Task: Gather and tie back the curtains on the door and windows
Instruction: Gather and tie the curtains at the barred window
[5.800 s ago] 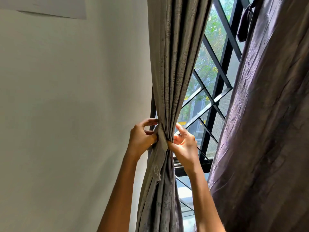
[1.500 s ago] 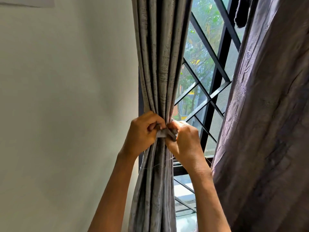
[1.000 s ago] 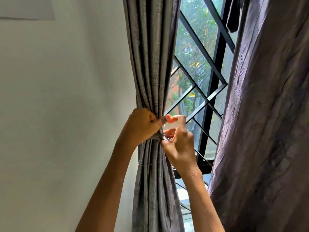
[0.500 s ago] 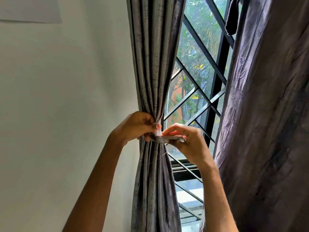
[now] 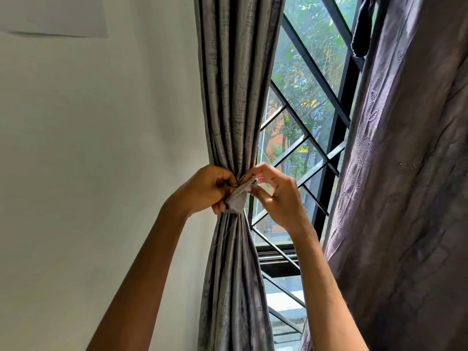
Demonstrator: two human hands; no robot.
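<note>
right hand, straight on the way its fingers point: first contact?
Likely the gathered grey curtain, just past the tie strip the right hand pinches; the left hand sits close beside, depth unclear.

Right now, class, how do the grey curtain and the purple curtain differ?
The grey curtain is gathered narrow; the purple curtain hangs loose and wide. The left hand and right hand hold a tie at the grey curtain; no hand touches the purple curtain. Both flank the window.

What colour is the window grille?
Black. The grille shows best in the head view.
</note>
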